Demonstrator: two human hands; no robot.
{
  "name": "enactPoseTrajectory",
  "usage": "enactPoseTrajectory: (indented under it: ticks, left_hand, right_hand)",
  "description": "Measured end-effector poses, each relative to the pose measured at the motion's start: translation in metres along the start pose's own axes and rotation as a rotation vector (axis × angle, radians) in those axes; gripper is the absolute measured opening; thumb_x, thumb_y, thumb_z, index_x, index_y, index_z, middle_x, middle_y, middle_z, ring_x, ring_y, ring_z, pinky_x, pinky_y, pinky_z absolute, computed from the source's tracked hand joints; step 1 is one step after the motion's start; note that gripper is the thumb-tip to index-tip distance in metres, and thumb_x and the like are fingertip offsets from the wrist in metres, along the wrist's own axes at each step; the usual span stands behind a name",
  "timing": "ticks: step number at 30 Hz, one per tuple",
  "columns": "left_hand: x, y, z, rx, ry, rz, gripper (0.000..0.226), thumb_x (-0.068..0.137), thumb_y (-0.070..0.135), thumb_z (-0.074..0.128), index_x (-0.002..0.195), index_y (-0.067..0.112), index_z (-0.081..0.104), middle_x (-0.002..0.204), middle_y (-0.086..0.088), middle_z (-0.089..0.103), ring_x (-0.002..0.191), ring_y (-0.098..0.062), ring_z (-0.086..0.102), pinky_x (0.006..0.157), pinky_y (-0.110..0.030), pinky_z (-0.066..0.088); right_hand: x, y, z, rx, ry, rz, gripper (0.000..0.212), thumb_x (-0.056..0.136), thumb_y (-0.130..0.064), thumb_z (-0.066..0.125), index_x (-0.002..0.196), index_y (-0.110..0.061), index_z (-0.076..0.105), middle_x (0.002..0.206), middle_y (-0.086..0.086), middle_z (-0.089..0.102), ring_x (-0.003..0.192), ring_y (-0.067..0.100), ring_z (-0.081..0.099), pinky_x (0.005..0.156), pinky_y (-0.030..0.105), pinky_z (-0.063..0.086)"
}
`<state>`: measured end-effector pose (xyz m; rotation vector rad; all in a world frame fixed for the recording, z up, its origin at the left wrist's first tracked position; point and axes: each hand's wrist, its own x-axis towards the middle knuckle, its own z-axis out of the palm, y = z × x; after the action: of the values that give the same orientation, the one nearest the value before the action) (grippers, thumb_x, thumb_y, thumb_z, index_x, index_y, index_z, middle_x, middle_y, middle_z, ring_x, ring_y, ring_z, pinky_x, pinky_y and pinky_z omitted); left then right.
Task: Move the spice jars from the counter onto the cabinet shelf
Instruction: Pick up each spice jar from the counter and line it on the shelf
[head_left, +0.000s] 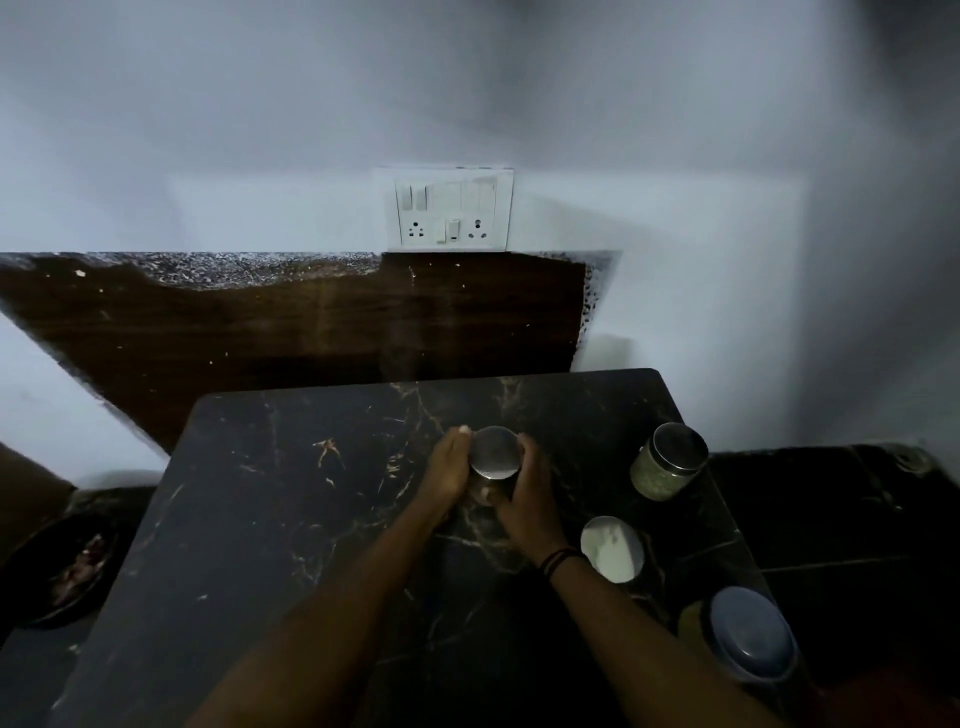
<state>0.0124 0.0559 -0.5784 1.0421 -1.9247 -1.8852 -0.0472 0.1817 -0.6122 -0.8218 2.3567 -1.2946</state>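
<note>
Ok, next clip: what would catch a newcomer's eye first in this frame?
Both hands, left hand and right hand, cup a steel-lidded jar at the middle of the dark marble counter. Three more jars stand along the counter's right edge: a jar of greenish spice, a white-lidded jar and a blue-lidded jar. A white switchboard glows on the wall behind.

We see the left half of the bench (249, 519) bare, so a hand passes freely there. On the right edge 3 jars stand in the way: a glass jar (667, 462) at the back, a steel-lidded jar (613, 548) close beside the right wrist, and a blue-lidded jar (748, 634) nearest us.
</note>
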Motion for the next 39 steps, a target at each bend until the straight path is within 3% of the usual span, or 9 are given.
enactPoseTrajectory:
  ticks: [4,7,9,12,19,24,29,33,39]
  left_hand:
    - [0.005,0.007,-0.012,-0.086,0.035,-0.048,0.029,0.104,0.031,0.044,0.104,0.004,0.056,0.110,-0.018,0.061,0.092,-0.021,0.061,0.072,-0.030,0.051]
    - [0.000,0.010,-0.022,-0.160,0.013,-0.037,0.034,0.099,0.033,0.052,0.107,0.000,0.058,0.114,-0.025,0.062,0.094,-0.026,0.063,0.082,-0.041,0.054]
    - [-0.006,0.012,-0.026,-0.239,-0.034,-0.033,0.040,0.098,0.035,0.054,0.115,-0.001,0.058,0.117,-0.024,0.064,0.101,-0.031,0.065,0.091,-0.049,0.053]
    - [-0.019,0.014,-0.026,-0.296,-0.119,-0.063,0.045,0.096,0.042,0.054,0.123,0.006,0.059,0.120,-0.021,0.066,0.110,-0.037,0.064,0.095,-0.054,0.052]
    - [-0.044,0.010,-0.022,-0.244,-0.124,-0.048,0.035,0.098,0.044,0.050,0.119,0.020,0.065,0.112,-0.010,0.072,0.101,-0.027,0.070,0.079,-0.039,0.059]
    - [-0.055,-0.002,-0.022,-0.254,-0.075,-0.081,0.033,0.099,0.043,0.045,0.113,0.025,0.068,0.109,-0.007,0.074,0.101,-0.026,0.071,0.077,-0.038,0.058]
    - [-0.061,0.007,-0.017,-0.283,-0.039,-0.062,0.033,0.093,0.046,0.054,0.109,0.023,0.071,0.107,-0.009,0.075,0.099,-0.028,0.072,0.083,-0.046,0.060]
    - [-0.064,0.046,-0.022,-0.291,0.001,0.047,0.032,0.094,0.046,0.055,0.104,0.022,0.075,0.101,-0.007,0.077,0.092,-0.023,0.075,0.068,-0.032,0.060]
    - [-0.074,0.142,-0.033,-0.295,0.063,0.339,0.029,0.101,0.032,0.051,0.102,0.014,0.074,0.091,-0.004,0.077,0.079,-0.012,0.072,0.062,-0.021,0.055]
  right_hand:
    - [-0.002,-0.007,-0.007,0.277,0.068,-0.016,0.070,0.083,-0.015,0.070,0.139,-0.025,0.029,0.143,0.004,0.044,0.128,0.017,0.049,0.104,0.035,0.044]
    - [0.000,-0.022,-0.013,0.538,0.070,0.130,0.044,0.091,-0.019,0.062,0.127,-0.030,0.039,0.133,0.003,0.056,0.112,0.007,0.058,0.087,0.026,0.050]
    - [0.006,-0.030,-0.018,0.661,0.036,0.228,0.029,0.094,-0.021,0.055,0.122,-0.027,0.049,0.128,0.007,0.059,0.110,0.016,0.061,0.088,0.033,0.053]
    - [0.007,-0.039,-0.021,0.804,-0.040,0.286,0.029,0.100,-0.016,0.044,0.127,-0.015,0.054,0.127,0.015,0.061,0.116,0.029,0.060,0.100,0.047,0.050]
    - [-0.008,-0.037,-0.020,0.751,-0.167,0.338,0.036,0.102,-0.036,0.039,0.126,-0.020,0.061,0.119,0.008,0.068,0.108,0.025,0.065,0.091,0.041,0.053]
    - [-0.019,-0.036,-0.021,0.702,-0.067,0.366,0.025,0.102,-0.030,0.043,0.120,-0.014,0.052,0.120,0.017,0.061,0.110,0.034,0.061,0.098,0.054,0.050]
    - [-0.027,-0.053,-0.031,0.618,-0.012,0.327,0.012,0.102,-0.036,0.042,0.102,-0.026,0.047,0.112,0.013,0.060,0.099,0.029,0.063,0.086,0.047,0.055]
    - [-0.022,-0.086,-0.053,0.672,-0.011,0.217,0.009,0.100,-0.031,0.047,0.106,-0.027,0.053,0.114,0.014,0.062,0.100,0.030,0.065,0.085,0.049,0.057]
    - [0.001,-0.161,-0.101,0.637,-0.025,-0.062,0.025,0.097,-0.011,0.048,0.119,-0.021,0.050,0.110,0.000,0.063,0.092,0.009,0.067,0.067,0.021,0.055]
